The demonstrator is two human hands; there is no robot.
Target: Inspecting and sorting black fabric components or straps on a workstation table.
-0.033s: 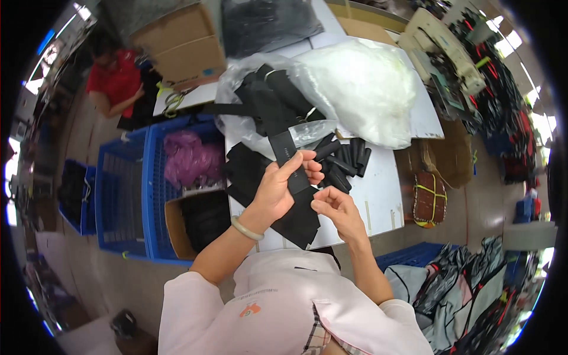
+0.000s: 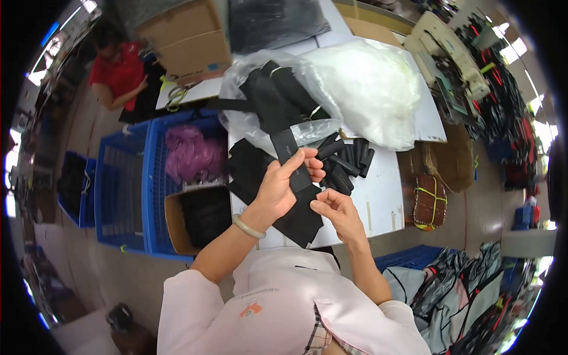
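A flat black fabric band (image 2: 284, 145) with small pale print slants across my left palm. My left hand (image 2: 277, 190) is closed on it, the thumb pressing its printed face. Close by, my right hand (image 2: 341, 218) has its thumb and index finger pinched together at the band's lower right edge; what lies between those fingertips is hidden. Beneath both hands, flat black fabric pieces (image 2: 247, 167) are spread on the white table (image 2: 378, 204). Several small black rolls (image 2: 348, 160) lie just beyond my right hand.
A clear plastic bag holds black fabric strips (image 2: 278, 97); beside it is a bulky white bag (image 2: 370, 94). Blue crates (image 2: 148, 195) stand left, with a purple bag (image 2: 192, 152). A sewing machine (image 2: 447, 50) is far right, a cardboard box (image 2: 183, 41) far left. A person in red (image 2: 121, 71) sits beyond.
The view has shifted very slightly. My hands and the black band keep the same places relative to each other.
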